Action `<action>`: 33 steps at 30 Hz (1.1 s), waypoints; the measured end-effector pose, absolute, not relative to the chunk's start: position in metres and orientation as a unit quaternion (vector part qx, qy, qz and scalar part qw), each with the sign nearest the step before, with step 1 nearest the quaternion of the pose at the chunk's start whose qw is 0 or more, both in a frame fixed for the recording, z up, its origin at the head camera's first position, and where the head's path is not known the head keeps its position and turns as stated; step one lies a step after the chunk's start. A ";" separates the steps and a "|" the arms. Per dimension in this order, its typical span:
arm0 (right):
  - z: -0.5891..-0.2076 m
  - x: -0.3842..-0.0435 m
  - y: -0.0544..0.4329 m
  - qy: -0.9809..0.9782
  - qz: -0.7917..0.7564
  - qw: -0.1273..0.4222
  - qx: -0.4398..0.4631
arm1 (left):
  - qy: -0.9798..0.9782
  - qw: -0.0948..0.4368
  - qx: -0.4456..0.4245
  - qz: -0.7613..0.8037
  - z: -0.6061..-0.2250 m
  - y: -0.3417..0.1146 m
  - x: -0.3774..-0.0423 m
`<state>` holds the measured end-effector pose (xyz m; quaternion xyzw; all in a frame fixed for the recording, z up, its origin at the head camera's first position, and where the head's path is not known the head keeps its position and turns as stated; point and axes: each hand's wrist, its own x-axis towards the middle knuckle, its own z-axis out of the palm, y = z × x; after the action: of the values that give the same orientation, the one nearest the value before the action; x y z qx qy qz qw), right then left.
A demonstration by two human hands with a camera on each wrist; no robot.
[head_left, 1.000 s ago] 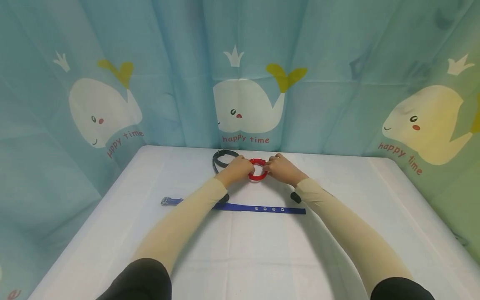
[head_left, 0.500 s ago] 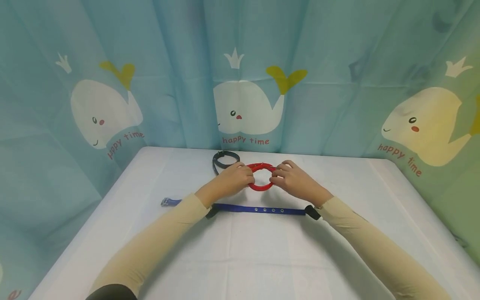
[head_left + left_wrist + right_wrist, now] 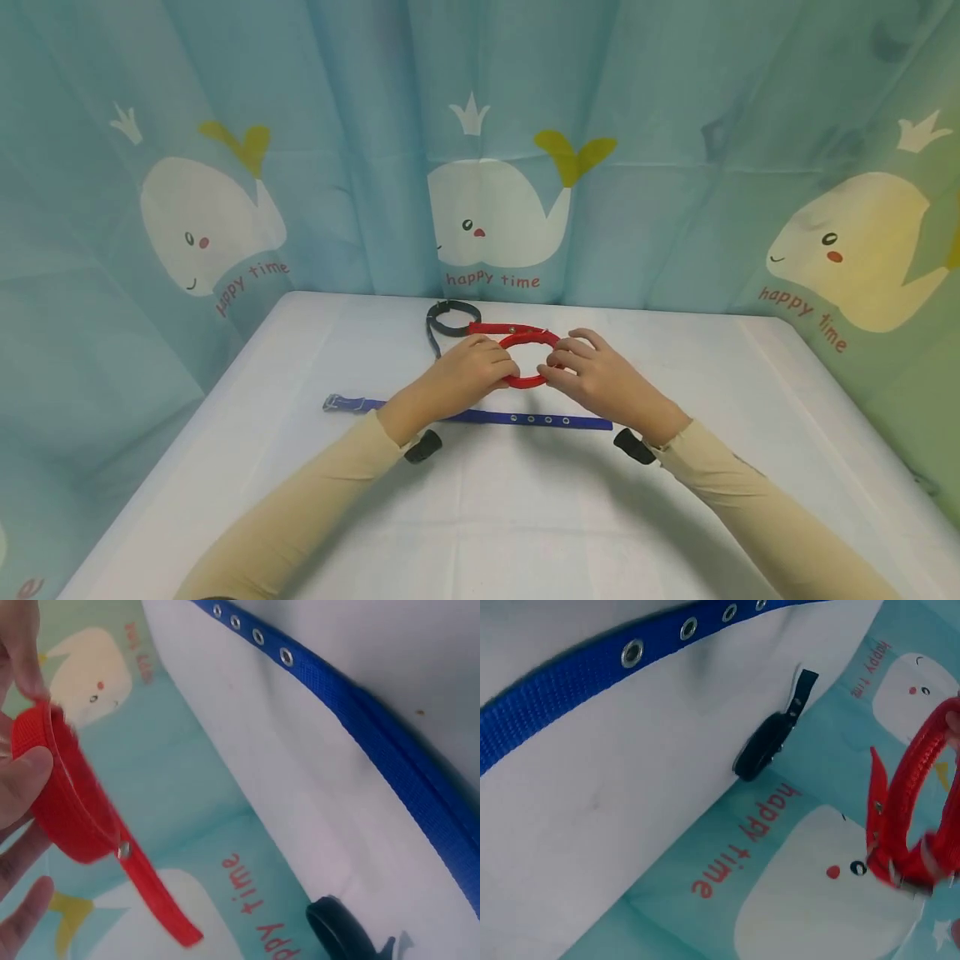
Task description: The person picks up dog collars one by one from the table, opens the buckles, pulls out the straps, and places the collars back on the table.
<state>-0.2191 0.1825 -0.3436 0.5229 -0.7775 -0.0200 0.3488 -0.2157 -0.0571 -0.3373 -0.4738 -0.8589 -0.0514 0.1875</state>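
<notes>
A red buckled collar (image 3: 527,382), fastened into a loop, is held up between both hands above the table. My left hand (image 3: 474,373) grips its left side, fingers curled. On the right side of the loop, my right hand (image 3: 600,379) pinches the band between thumb and fingers. The collar's loose tail with a metal eyelet sticks out leftward behind the left hand. In the left wrist view the red collar (image 3: 75,817) shows its tail hanging free. The right wrist view shows the buckle end of the red collar (image 3: 911,776) low on the loop.
A blue collar (image 3: 540,420) with metal eyelets lies stretched flat across the white table (image 3: 525,517), partly behind the left forearm. A black collar (image 3: 453,332), looped, lies at the back near the whale-printed curtain (image 3: 660,100). Black wrist devices (image 3: 634,446) hang under both wrists.
Both hands have lifted the red collar from the back of the table toward me and slightly right. Its loop looks wider, and the tail now sticks out to the left.
</notes>
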 end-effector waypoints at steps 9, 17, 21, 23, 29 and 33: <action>-0.343 -0.220 0.197 -0.792 0.027 0.307 0.526 | -0.839 0.224 -0.492 -0.058 -0.342 -0.066 -0.213; -0.341 -0.215 0.195 -0.788 0.011 0.328 0.521 | -0.829 0.237 -0.501 -0.069 -0.342 -0.064 -0.210; -0.339 -0.211 0.189 -0.778 0.006 0.345 0.525 | -0.825 0.246 -0.506 -0.056 -0.341 -0.059 -0.207; -0.338 -0.209 0.187 -0.772 0.005 0.352 0.529 | -0.824 0.248 -0.507 -0.054 -0.340 -0.057 -0.205; -0.336 -0.210 0.189 -0.770 0.021 0.349 0.535 | -0.831 0.226 -0.501 -0.084 -0.339 -0.058 -0.204; -0.334 -0.212 0.194 -0.775 0.024 0.341 0.532 | -0.827 0.216 -0.506 -0.114 -0.340 -0.062 -0.205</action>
<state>-0.2124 0.1941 -0.3343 0.5321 -0.7746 0.0244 0.3409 -0.2046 -0.0618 -0.3401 -0.5061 -0.8271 -0.1141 0.2161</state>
